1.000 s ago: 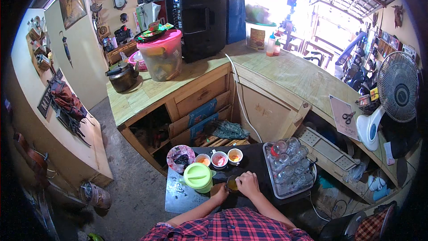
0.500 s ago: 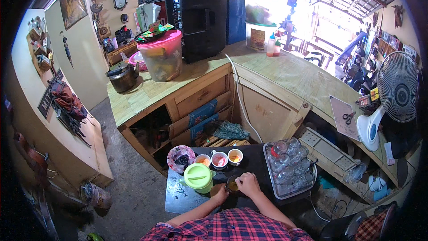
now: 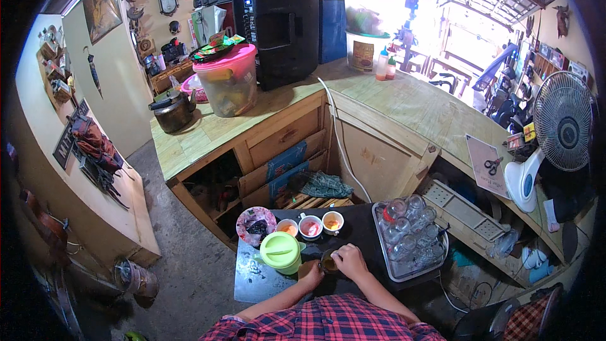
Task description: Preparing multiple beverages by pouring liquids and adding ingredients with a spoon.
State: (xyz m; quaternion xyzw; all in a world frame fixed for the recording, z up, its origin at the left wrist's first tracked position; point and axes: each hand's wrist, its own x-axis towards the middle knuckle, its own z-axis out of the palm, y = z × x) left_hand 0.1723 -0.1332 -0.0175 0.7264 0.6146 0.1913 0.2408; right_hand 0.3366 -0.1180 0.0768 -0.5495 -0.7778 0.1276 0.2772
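A small glass with brownish liquid stands on the dark low table between my hands. My left hand is closed at its left side, gripping it. Over its right rim, my right hand has its fingers pinched together; whatever they hold is hidden. Just left of the glass is a pitcher with a light green lid. Beyond are three white cups, an orange-filled cup, a red-and-white-filled cup and a yellow-orange-filled cup. A pink patterned bowl holds something black.
A tray of upturned clear glasses stands at the right of the low table. Behind is a wooden counter with a kettle, a pink-lidded tub, a black speaker, scissors and a fan.
My right hand has shifted very slightly to the left over the glass. My left hand stays in place, and the cups, pitcher and tray have not moved.
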